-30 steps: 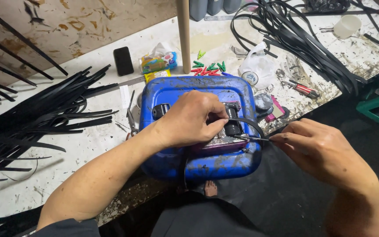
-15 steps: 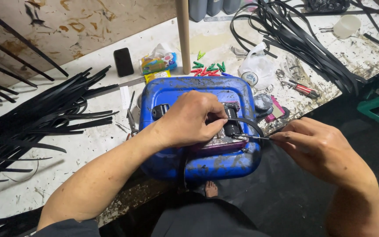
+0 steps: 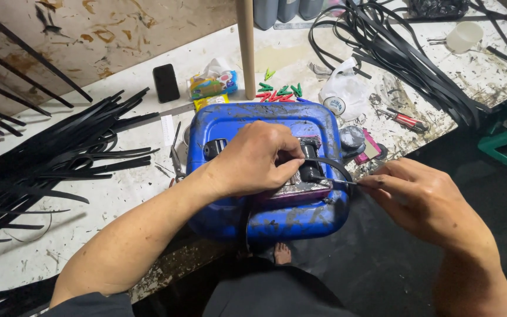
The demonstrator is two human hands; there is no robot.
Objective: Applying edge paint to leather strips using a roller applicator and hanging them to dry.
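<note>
A blue plastic canister (image 3: 230, 126) lies on its side at the bench's front edge, a dark small device (image 3: 312, 167) on top of it. My left hand (image 3: 253, 159) presses down on that device, thumb and fingers pinching a black strap (image 3: 337, 165) at it. The strap loops to the right. My right hand (image 3: 421, 199) is just right of the canister, fingertips pinched on a thin tool or the strap's end that points at the device; I cannot tell which.
Many black strips (image 3: 48, 161) lie spread on the left of the white bench (image 3: 118, 194); more black straps (image 3: 406, 56) pile at the back right. A black phone (image 3: 165, 83), coloured pegs (image 3: 280, 93), a plastic bag (image 3: 344, 94), a red-handled tool (image 3: 406, 120), a white cup (image 3: 463, 36), a wooden post (image 3: 246, 47).
My right hand has shifted slightly left and up toward the device. My left hand and the canister have stayed put.
</note>
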